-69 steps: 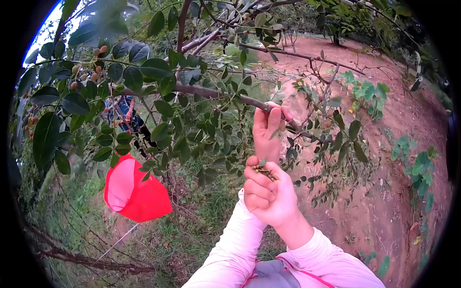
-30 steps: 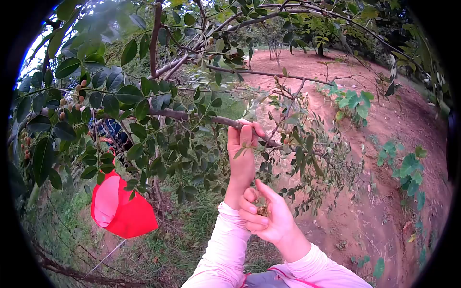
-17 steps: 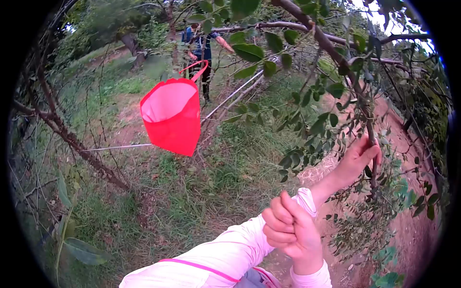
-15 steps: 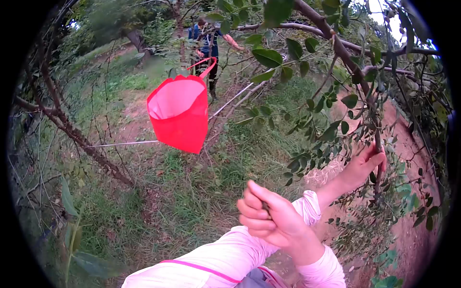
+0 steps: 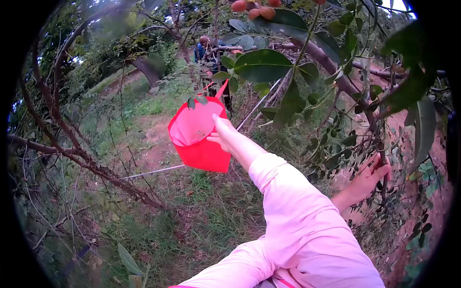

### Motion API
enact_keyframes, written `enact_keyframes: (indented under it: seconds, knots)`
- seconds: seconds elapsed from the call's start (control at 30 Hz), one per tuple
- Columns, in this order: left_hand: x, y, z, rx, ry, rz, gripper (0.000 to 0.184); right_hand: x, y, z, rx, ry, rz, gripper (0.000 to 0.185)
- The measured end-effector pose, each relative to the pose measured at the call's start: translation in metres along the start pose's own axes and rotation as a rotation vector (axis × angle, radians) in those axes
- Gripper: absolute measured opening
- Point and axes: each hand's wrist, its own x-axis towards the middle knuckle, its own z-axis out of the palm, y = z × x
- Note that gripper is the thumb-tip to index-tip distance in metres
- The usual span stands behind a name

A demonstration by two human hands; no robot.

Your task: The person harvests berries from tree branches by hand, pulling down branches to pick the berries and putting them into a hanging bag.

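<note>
My left hand [image 5: 367, 180] is at the right with its fingers wrapped round a thin leafy branch [image 5: 382, 158]. My right arm crosses over the left one. My right hand [image 5: 222, 132] is at the mouth of a red fabric bag [image 5: 204, 159], fingers stretched and apart, holding nothing I can see. The bag hangs open with its pale pink inside showing and its strap [image 5: 222, 89] rising behind. Small dark specks show inside it near my fingers; I cannot tell what they are.
Orange-red berries [image 5: 253, 10] and large leaves [image 5: 264, 65] hang close at the top. A thicker branch [image 5: 343, 84] slants down on the right. Bare thorny branches [image 5: 86, 156] stand at the left. Behind the bag is another person [image 5: 204, 50], partly hidden by leaves. Grass [image 5: 211, 206] covers the ground.
My right hand has moved left and up to the bag, going from a loose fist to open fingers. My left hand stays on the branch. The view has shifted, bringing berries in at the top.
</note>
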Motion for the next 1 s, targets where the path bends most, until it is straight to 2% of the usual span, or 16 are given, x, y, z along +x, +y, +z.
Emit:
enact_keyframes:
  seconds: [0.17, 0.2, 0.23, 0.27, 0.4, 0.47, 0.53, 0.6, 0.67, 0.7, 0.77, 0.8, 1.0]
  knots:
    - [0.001, -0.003, 0.018, -0.047, 0.027, 0.041, 0.013, -0.102, -0.015, -0.015, -0.044, 0.027, 0.225, 0.022]
    - [0.001, 0.000, 0.022, 0.007, 0.040, 0.003, 0.010, -0.121, -0.015, -0.021, -0.016, -0.001, 0.286, 0.020]
    - [0.002, -0.006, 0.026, -0.050, 0.054, 0.048, 0.009, -0.124, -0.005, -0.034, 0.084, -0.091, 0.396, 0.020]
    - [0.002, -0.001, 0.028, 0.032, 0.075, 0.068, 0.010, -0.158, -0.014, -0.034, 0.095, -0.161, 0.416, 0.021]
    - [0.013, 0.014, 0.032, 0.083, 0.106, 0.081, 0.015, -0.285, -0.054, -0.070, -0.080, -0.589, 0.393, 0.028]
    - [0.018, 0.019, 0.040, 0.127, 0.159, 0.083, 0.015, -0.346, -0.076, -0.103, -0.285, -0.585, 0.121, 0.027]
    - [0.026, 0.016, 0.046, 0.167, 0.214, 0.096, 0.015, -0.401, -0.091, -0.144, -0.503, -0.319, -0.399, 0.021]
    - [0.030, 0.005, 0.054, 0.159, 0.244, 0.130, 0.016, -0.453, -0.111, -0.187, -0.659, 0.056, -0.657, 0.017]
    - [0.031, 0.002, 0.062, 0.149, 0.274, 0.161, 0.017, -0.486, -0.111, -0.226, -0.640, 0.440, -0.814, 0.017]
    - [0.031, -0.002, 0.066, 0.161, 0.277, 0.175, 0.016, -0.502, -0.110, -0.247, -0.611, 0.502, -0.833, 0.017]
    - [0.035, -0.011, 0.070, 0.063, 0.319, 0.233, 0.016, -0.532, -0.108, -0.270, -0.558, 0.587, -0.735, 0.018]
    - [0.034, -0.006, 0.073, 0.064, 0.273, 0.239, 0.017, -0.544, -0.106, -0.278, -0.583, 0.619, -0.708, 0.019]
    - [0.039, 0.006, 0.080, 0.036, 0.307, 0.243, 0.017, -0.607, -0.086, -0.316, -0.620, 0.738, -0.615, 0.020]
